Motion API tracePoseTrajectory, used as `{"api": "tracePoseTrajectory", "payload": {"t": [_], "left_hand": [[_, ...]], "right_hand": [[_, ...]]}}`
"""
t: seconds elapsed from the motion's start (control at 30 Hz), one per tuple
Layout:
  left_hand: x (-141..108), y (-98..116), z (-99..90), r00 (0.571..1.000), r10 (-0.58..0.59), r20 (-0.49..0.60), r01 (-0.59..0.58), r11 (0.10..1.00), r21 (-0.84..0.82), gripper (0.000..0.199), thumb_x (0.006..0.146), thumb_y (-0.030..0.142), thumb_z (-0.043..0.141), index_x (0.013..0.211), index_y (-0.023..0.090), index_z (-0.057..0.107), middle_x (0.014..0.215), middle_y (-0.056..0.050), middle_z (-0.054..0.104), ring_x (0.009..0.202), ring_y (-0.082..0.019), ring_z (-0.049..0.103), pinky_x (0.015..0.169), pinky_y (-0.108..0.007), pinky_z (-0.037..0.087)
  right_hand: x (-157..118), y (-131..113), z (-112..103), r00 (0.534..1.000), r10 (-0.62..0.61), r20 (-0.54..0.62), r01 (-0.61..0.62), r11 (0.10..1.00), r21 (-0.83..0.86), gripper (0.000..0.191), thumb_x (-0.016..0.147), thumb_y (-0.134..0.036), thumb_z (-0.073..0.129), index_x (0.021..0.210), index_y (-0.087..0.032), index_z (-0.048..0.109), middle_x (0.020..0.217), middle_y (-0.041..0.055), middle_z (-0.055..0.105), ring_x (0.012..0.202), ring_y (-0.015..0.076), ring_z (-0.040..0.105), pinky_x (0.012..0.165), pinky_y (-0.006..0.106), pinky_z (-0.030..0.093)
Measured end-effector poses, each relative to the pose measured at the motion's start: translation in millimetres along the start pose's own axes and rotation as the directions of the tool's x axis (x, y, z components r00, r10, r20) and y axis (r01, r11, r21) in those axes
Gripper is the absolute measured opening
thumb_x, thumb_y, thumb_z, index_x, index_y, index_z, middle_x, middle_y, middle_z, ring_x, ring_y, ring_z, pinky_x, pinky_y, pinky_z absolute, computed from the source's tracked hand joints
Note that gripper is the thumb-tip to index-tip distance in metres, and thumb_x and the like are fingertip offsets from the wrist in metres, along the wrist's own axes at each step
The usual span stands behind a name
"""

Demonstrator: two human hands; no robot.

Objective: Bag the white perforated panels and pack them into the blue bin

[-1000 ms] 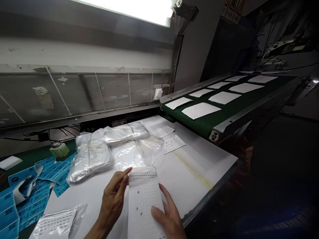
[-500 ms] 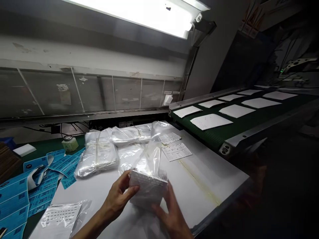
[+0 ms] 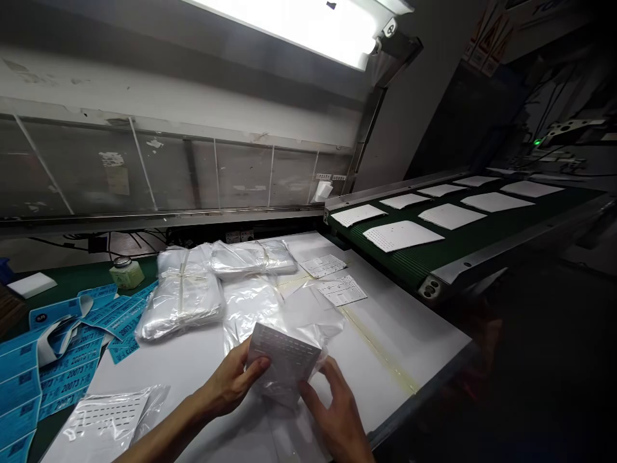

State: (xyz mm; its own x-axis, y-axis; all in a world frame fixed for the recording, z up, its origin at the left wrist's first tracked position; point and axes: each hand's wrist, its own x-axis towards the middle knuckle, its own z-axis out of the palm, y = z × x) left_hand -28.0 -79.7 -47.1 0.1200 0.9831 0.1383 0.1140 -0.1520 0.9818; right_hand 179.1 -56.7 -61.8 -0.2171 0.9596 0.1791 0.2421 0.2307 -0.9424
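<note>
A left hand (image 3: 231, 381) clamps a white slotted board (image 3: 283, 350) at lower centre of the frame, thumb on its tilted near face. Clear film (image 3: 311, 314), upright behind the board half a second ago, now slumps right, apparently being worked around it. The right hand (image 3: 336, 406) curls at the board's lower right edge; whether thumb and finger pinch film cannot be told. Bundled plastic bags (image 3: 183, 292) crowd the space behind the hands, left of centre, and the film trails near two loose boards (image 3: 343, 290). Blue labels (image 3: 67, 379) spread lower left; a green conveyor (image 3: 402, 265) carries more boards, upper right.
</note>
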Motion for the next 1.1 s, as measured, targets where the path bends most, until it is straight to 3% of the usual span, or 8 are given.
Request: {"api": "tracePoseTrajectory", "payload": {"t": [0.1,0.2,0.33,0.57,0.73,0.9,0.97,1.1], "left_hand": [[-9,-14,1.3,0.997,-0.057,0.042,0.055,0.998,0.044,0.035,0.087,0.042,0.046,0.105,0.017,0.062,0.098,-0.008,0.065,0.092,-0.026,0.057,0.082,-0.034,0.045],[-9,-8,-7.6,0.995,-0.069,0.079,0.066,0.997,0.037,0.033,0.082,0.037,0.056,0.109,0.019,0.06,0.104,-0.008,0.064,0.097,-0.026,0.056,0.086,-0.035,0.044],[6,12,-13.8,1.0,0.013,0.008,-0.011,0.987,-0.159,0.062,0.069,0.03,0.072,0.125,0.022,0.047,0.118,-0.009,0.057,0.107,-0.027,0.052,0.091,-0.036,0.042],[-2,-26,10.8,0.989,-0.144,-0.038,0.128,0.952,-0.28,0.033,0.075,0.036,0.067,0.1,0.015,0.061,0.09,-0.005,0.066,0.085,-0.023,0.06,0.074,-0.031,0.048],[-8,-28,9.3,0.963,-0.255,-0.089,0.215,0.923,-0.32,0.04,0.073,0.041,0.068,0.102,0.015,0.059,0.094,-0.007,0.067,0.087,-0.024,0.062,0.075,-0.034,0.05],[-5,-5,1.8,0.891,-0.451,-0.056,0.324,0.718,-0.616,0.045,0.078,0.048,0.06,0.106,0.012,0.058,0.088,-0.009,0.069,0.075,-0.02,0.063,0.071,-0.034,0.05],[-9,1,-1.1,0.844,-0.536,0.021,0.406,0.613,-0.678,0.044,0.076,0.048,0.063,0.098,0.01,0.061,0.08,-0.009,0.068,0.068,-0.019,0.063,0.066,-0.031,0.05],[-31,8,-10.7,0.802,-0.578,0.149,0.493,0.5,-0.712,0.037,0.075,0.04,0.067,0.094,0.008,0.063,0.087,-0.012,0.069,0.079,-0.021,0.065,0.077,-0.034,0.049]], "right_hand": [[9,-19,0,0.998,0.058,0.021,-0.06,0.99,0.128,0.055,0.072,-0.045,0.066,0.121,-0.023,0.052,0.119,0.0072,0.059,0.112,0.0268,0.052,0.09,0.034,0.044],[13,-22,9,0.985,0.105,0.134,-0.124,0.983,0.137,0.046,0.074,-0.045,0.064,0.112,-0.02,0.057,0.104,0.007,0.066,0.096,0.0254,0.06,0.08,0.033,0.047],[4,16,19,0.966,0.149,0.212,-0.145,0.989,-0.034,0.04,0.073,-0.041,0.066,0.107,-0.02,0.062,0.097,0.0072,0.068,0.091,0.0275,0.06,0.078,0.036,0.046],[-12,71,19,0.981,-0.081,0.178,0.12,0.968,-0.219,0.054,0.068,-0.033,0.071,0.12,-0.027,0.057,0.123,0.0076,0.056,0.119,0.0339,0.041,0.103,0.049,0.026],[-17,50,25,0.995,0.055,0.088,-0.04,0.986,-0.161,0.045,0.067,-0.044,0.07,0.107,-0.025,0.062,0.109,0.0074,0.063,0.106,0.0313,0.052,0.092,0.04,0.04],[-42,22,44,0.974,0.194,0.114,-0.201,0.978,0.05,0.041,0.072,-0.056,0.06,0.094,-0.022,0.06,0.084,0.0055,0.069,0.078,0.0252,0.063,0.068,0.03,0.048],[-48,16,48,0.983,0.135,0.122,-0.138,0.99,0.016,0.034,0.074,-0.053,0.059,0.09,-0.023,0.063,0.079,0.0058,0.069,0.072,0.0244,0.063,0.065,0.031,0.047],[-40,15,39,0.972,-0.203,0.12,0.221,0.961,-0.164,0.022,0.083,-0.037,0.051,0.085,-0.025,0.069,0.083,0.0104,0.066,0.078,0.0265,0.059,0.07,0.036,0.044]]}}
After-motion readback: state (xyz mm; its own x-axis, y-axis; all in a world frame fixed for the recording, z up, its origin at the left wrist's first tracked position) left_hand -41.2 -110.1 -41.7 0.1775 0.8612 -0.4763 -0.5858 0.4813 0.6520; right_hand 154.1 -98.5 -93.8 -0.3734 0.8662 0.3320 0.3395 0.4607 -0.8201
